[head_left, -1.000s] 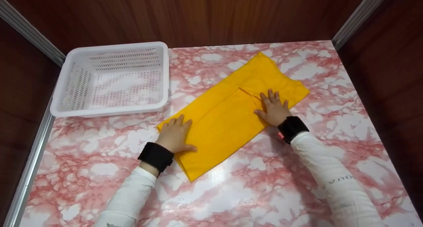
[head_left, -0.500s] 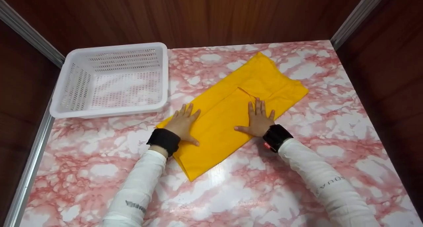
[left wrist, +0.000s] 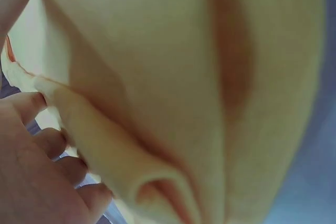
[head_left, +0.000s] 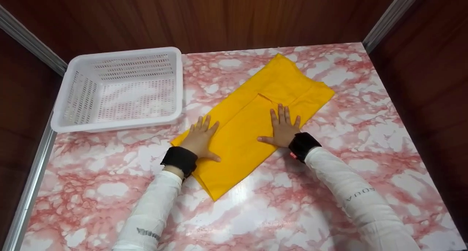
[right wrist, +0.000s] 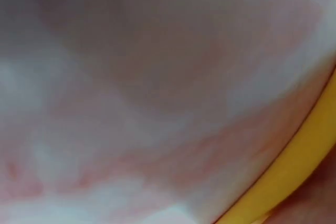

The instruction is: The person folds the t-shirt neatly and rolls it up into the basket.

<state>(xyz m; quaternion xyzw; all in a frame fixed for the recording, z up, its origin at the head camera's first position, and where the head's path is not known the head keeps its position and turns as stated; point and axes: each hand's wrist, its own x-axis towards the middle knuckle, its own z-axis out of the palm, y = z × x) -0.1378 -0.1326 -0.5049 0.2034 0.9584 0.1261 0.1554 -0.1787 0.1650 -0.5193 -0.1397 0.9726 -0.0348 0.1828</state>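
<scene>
A folded yellow cloth garment [head_left: 237, 141] lies slantwise on the table, its far end up to the right and its near corner toward me. My left hand [head_left: 200, 139] rests on its left end, fingers spread over the fabric. Fingers spread, my right hand [head_left: 283, 131] lies on the middle of the near long edge, below a raised fold line. In the left wrist view the fabric [left wrist: 157, 77] fills most of the picture, with a rolled fold near the fingers [left wrist: 68, 169]. A yellow strip of the garment [right wrist: 294, 171] shows at the right wrist view's lower corner.
A white perforated plastic basket [head_left: 120, 125] stands at the back left, with nothing seen inside. The table [head_left: 109, 207] has a red and white marbled top. Dark wood panels [head_left: 219, 17] with metal corner strips [head_left: 387, 17] close in the back and sides.
My right hand has slid left and toward me along the garment. The left hand has shifted slightly forward and right. The garment keeps its folded shape; the whole view has moved a little.
</scene>
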